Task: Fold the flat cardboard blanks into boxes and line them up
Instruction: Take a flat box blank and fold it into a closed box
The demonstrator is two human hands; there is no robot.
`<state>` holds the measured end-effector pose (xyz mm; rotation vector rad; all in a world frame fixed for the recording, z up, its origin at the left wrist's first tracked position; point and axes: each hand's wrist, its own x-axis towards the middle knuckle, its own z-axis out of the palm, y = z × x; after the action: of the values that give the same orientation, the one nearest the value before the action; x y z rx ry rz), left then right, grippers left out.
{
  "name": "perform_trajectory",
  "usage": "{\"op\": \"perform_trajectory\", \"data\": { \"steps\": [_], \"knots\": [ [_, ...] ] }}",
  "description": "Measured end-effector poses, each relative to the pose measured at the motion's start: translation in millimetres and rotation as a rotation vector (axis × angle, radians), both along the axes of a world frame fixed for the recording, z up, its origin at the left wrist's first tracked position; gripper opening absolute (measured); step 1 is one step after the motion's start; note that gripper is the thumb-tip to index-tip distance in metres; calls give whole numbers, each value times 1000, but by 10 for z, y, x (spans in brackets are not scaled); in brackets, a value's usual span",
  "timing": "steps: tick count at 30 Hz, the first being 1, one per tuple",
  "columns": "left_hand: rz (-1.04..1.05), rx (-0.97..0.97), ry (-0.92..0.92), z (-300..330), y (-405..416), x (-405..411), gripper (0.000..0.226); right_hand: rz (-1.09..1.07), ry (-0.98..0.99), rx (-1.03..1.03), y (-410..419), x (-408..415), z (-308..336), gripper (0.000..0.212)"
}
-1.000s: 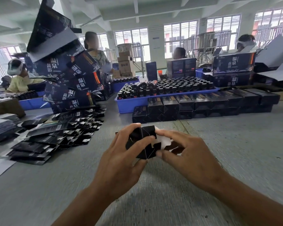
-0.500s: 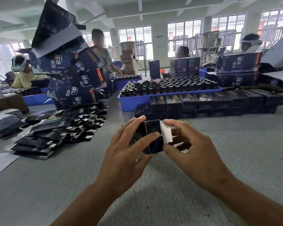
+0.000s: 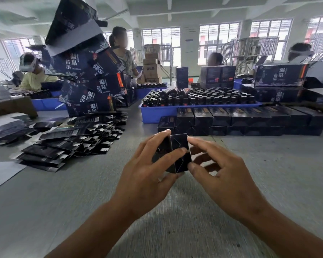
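Note:
A small dark cardboard box (image 3: 179, 146) is held up over the grey table, its closed end flap facing me. My left hand (image 3: 147, 172) wraps its left side, index finger across the flap. My right hand (image 3: 218, 170) grips the right side with thumb and fingertips. A heap of flat black blanks (image 3: 73, 138) lies to the left. Folded dark boxes (image 3: 241, 120) stand in two stacked rows beyond my hands.
A blue tray (image 3: 157, 114) full of dark bottles sits behind the folded rows. Large printed cartons (image 3: 88, 77) tower at the left, more (image 3: 280, 79) at the right. Several people work at the far side. White sheet (image 3: 0, 174) at the left edge.
The white flap that stuck out at the box's end is now tucked in and the end is closed. Both hands have lifted the box slightly.

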<state>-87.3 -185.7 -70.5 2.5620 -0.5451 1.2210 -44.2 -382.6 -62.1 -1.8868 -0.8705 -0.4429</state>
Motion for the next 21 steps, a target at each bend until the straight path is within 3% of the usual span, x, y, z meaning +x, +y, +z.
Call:
{"op": "perform_trajectory", "data": {
  "steps": [3,8,11,21],
  "knots": [
    [-19,-40,4,12,-16,-11,48,71,57,36,-20,9,17,52],
    [21,-84,49,41,-79,-44,85,86,103,114,0,-4,43,29],
    [14,-115,97,3,-135,-49,96,44,126,109,21,-5,54,27],
    [-47,-223,147,-25,-195,-47,83,-11,131,87,17,-2,55,16]
  ]
}}
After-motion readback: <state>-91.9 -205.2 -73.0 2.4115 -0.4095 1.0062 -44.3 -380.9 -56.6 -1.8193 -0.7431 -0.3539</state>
